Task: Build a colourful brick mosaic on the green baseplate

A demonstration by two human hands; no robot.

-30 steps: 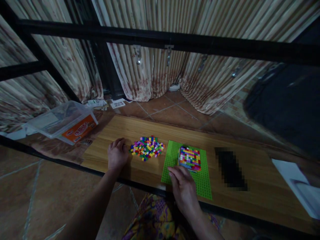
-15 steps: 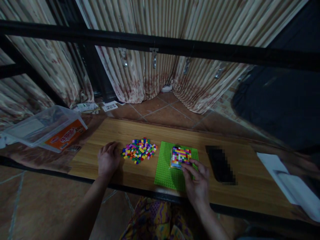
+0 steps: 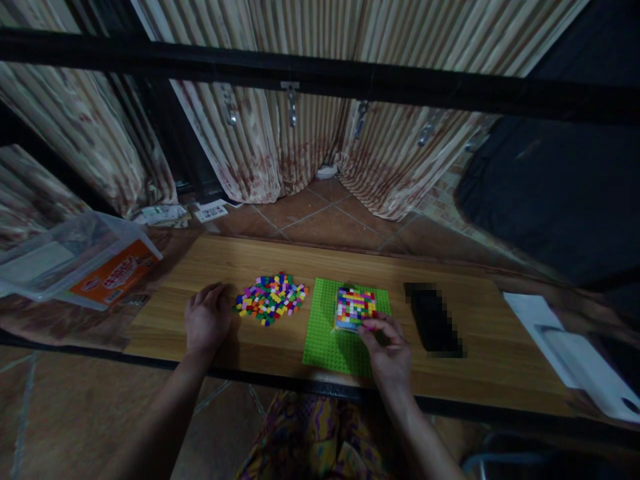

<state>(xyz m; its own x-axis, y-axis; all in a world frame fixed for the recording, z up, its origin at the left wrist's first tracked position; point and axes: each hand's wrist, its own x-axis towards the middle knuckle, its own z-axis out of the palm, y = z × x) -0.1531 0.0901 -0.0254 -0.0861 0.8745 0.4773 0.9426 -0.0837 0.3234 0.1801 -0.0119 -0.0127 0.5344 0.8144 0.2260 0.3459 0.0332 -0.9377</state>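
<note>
My left hand point(image 3: 206, 321) rests on the wooden table just left of a loose pile of small coloured building bricks point(image 3: 273, 298). Its fingers are loosely bent and apart from the thumb, and it holds nothing that I can see. On a green studded baseplate point(image 3: 320, 350) sits a flat block of multicoloured bricks point(image 3: 354, 305), with a light blue part along its near edge. My right hand point(image 3: 389, 350) reaches over the baseplate. Its thumb and forefinger pinch a small pinkish brick point(image 3: 369, 325) at the block's near right corner; the fingers partly hide it.
A black phone-like object point(image 3: 434, 320), partly pixelated, lies right of the baseplate. White sheets or flat items point(image 3: 565, 353) are at the far right. A clear plastic box point(image 3: 107, 267) with an orange label stands at the left. A dark rail point(image 3: 320, 73) crosses before striped curtains.
The view has shifted slightly, moving everything a little left and up. My right fingertips stay at the block's near right corner, and my left hand stays beside the pile.
</note>
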